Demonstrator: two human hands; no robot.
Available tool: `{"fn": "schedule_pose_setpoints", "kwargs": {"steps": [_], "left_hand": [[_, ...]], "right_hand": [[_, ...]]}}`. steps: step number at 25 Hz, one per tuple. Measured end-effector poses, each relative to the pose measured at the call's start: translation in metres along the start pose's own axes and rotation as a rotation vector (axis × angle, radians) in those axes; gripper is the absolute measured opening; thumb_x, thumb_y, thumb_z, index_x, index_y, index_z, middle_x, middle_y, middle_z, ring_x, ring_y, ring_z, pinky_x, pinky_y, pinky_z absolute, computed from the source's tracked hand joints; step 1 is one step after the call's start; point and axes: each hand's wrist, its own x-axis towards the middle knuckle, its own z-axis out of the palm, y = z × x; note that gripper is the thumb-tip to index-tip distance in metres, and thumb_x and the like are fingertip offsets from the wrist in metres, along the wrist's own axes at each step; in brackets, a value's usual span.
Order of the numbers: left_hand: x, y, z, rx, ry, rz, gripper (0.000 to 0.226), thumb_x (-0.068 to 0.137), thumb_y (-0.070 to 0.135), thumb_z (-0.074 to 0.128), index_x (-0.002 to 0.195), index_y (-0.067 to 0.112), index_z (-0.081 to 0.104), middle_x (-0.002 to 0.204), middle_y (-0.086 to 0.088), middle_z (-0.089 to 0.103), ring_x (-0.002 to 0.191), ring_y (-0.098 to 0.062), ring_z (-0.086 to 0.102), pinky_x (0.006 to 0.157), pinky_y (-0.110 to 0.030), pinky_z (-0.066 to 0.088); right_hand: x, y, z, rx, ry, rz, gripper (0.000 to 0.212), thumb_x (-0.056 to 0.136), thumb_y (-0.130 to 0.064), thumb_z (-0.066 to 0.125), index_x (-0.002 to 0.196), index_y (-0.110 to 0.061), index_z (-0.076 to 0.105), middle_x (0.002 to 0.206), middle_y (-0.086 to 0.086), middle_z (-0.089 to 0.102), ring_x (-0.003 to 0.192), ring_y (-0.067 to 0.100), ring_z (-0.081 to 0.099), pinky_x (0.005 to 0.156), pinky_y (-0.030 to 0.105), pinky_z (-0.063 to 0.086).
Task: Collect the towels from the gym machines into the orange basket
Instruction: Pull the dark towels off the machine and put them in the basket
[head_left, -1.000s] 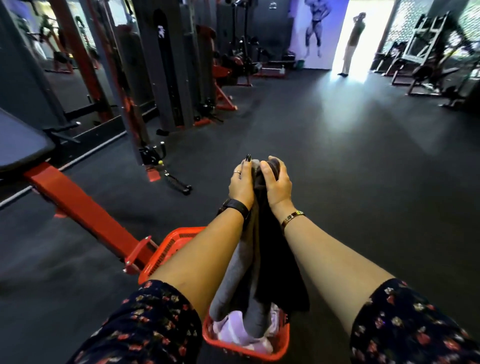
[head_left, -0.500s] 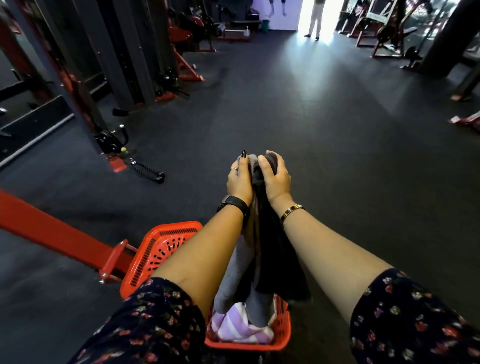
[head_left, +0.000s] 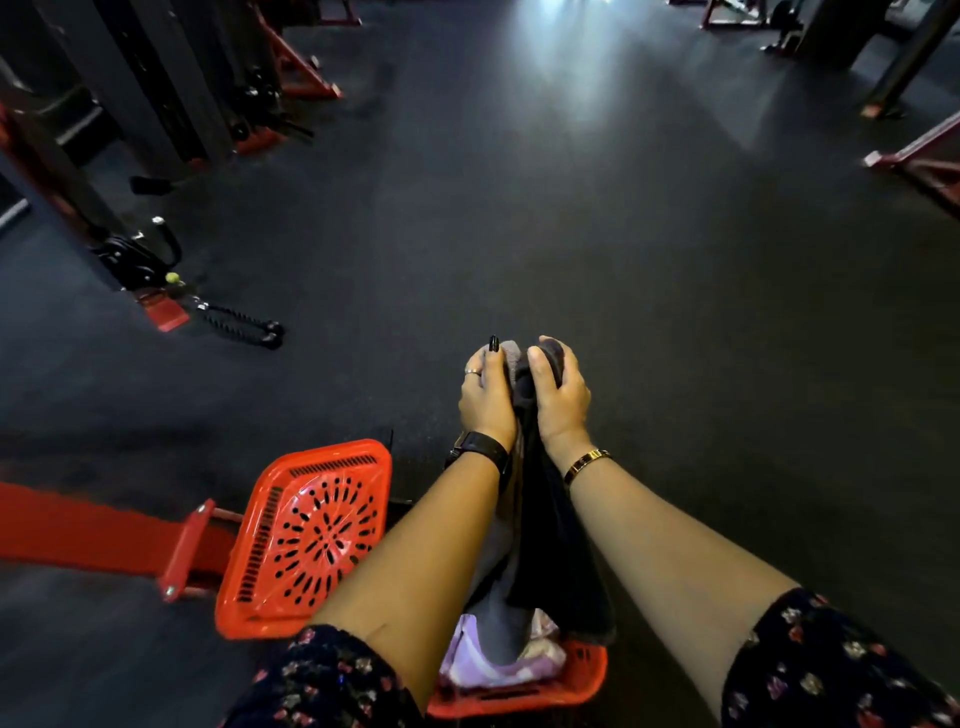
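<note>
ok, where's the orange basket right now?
Bottom centre of the head view, under both forearms: the orange basket sits just right of the red machine foot, a lilac towel inside.

You have no readable text, number, brand or sign in this view. Nothing is legible on the orange basket, the black watch on your left wrist, the gold bracelet on your right wrist, the red machine beam or the dark machine uprights. Any fine markings there are too small or too blurred to make out.
</note>
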Motion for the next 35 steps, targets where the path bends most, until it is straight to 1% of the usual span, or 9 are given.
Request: {"fn": "schedule_pose_setpoints", "kwargs": {"steps": [4,9,16,20,21,23,27,33,35], "left_hand": [[0.025,-0.044,0.007,0.033,0.021,-0.107,0.042,0.098,0.046,0.041,0.128,0.023,0.057,0.126,-0.005,0.063,0.117,-0.023,0.057,0.088,-0.025,0.038],[0.049,-0.110,0.011,0.076,0.051,-0.218,0.041,0.098,0.046,0.042,0.128,0.024,0.058,0.128,-0.007,0.063,0.119,-0.023,0.055,0.087,-0.020,0.034],[0.077,-0.236,0.010,0.019,0.046,-0.281,0.038,0.093,0.046,0.046,0.119,0.023,0.061,0.115,0.002,0.065,0.115,-0.017,0.059,0.107,-0.034,0.042],[0.082,-0.302,0.001,0.127,0.020,-0.317,0.041,0.096,0.047,0.043,0.131,0.030,0.054,0.128,0.005,0.061,0.117,-0.008,0.054,0.108,-0.015,0.035],[0.084,-0.318,0.000,0.203,0.015,-0.334,0.046,0.094,0.050,0.042,0.135,0.032,0.050,0.134,0.003,0.058,0.121,-0.011,0.053,0.110,-0.020,0.034],[0.089,-0.350,-0.002,0.278,-0.035,-0.400,0.069,0.080,0.067,0.038,0.142,0.036,0.041,0.144,0.001,0.050,0.131,-0.016,0.048,0.116,-0.036,0.031],[0.109,-0.447,-0.008,0.276,-0.059,-0.537,0.096,0.061,0.093,0.037,0.142,0.041,0.040,0.144,0.008,0.050,0.131,-0.013,0.048,0.115,-0.037,0.034],[0.125,-0.502,-0.006,0.150,-0.013,-0.751,0.105,0.048,0.091,0.044,0.127,0.024,0.061,0.126,-0.006,0.065,0.116,-0.023,0.060,0.105,-0.040,0.045],[0.131,-0.525,-0.008,0.092,-0.079,-0.755,0.107,0.044,0.096,0.049,0.125,0.028,0.062,0.120,-0.002,0.069,0.114,-0.020,0.062,0.105,-0.040,0.045]], "right_hand": [[0.015,0.052,0.011,-0.043,-0.004,0.122,0.044,0.092,-0.036,0.058,0.131,-0.015,0.054,0.125,0.006,0.061,0.110,0.015,0.057,0.092,0.022,0.043],[0.019,0.128,0.025,-0.088,0.056,0.277,0.046,0.091,-0.041,0.059,0.125,-0.010,0.060,0.120,0.010,0.065,0.114,0.021,0.060,0.099,0.032,0.046],[0.009,0.237,0.039,-0.129,0.073,0.429,0.038,0.095,-0.035,0.055,0.118,-0.007,0.064,0.116,0.010,0.068,0.110,0.020,0.060,0.084,0.014,0.038],[0.001,0.303,0.043,-0.197,-0.010,0.541,0.043,0.096,-0.041,0.050,0.131,-0.016,0.056,0.127,0.006,0.062,0.121,0.021,0.053,0.081,0.010,0.028],[-0.002,0.320,0.045,-0.202,-0.030,0.579,0.047,0.095,-0.044,0.050,0.134,-0.018,0.053,0.129,0.004,0.060,0.123,0.020,0.052,0.085,0.010,0.027],[-0.007,0.349,0.050,-0.184,-0.089,0.600,0.054,0.090,-0.051,0.055,0.134,-0.020,0.052,0.132,0.001,0.060,0.125,0.018,0.052,0.102,0.019,0.033],[-0.012,0.415,0.060,-0.179,-0.136,0.682,0.083,0.064,-0.074,0.063,0.132,-0.029,0.049,0.133,-0.004,0.058,0.126,0.013,0.051,0.110,0.039,0.039],[0.001,0.473,0.066,-0.127,-0.168,0.724,0.072,0.076,-0.062,0.063,0.136,-0.025,0.047,0.133,-0.008,0.055,0.124,0.011,0.050,0.111,0.038,0.037],[-0.002,0.491,0.067,-0.121,-0.151,0.743,0.080,0.071,-0.070,0.061,0.136,-0.027,0.046,0.135,-0.006,0.053,0.125,0.014,0.050,0.111,0.040,0.038]]}}
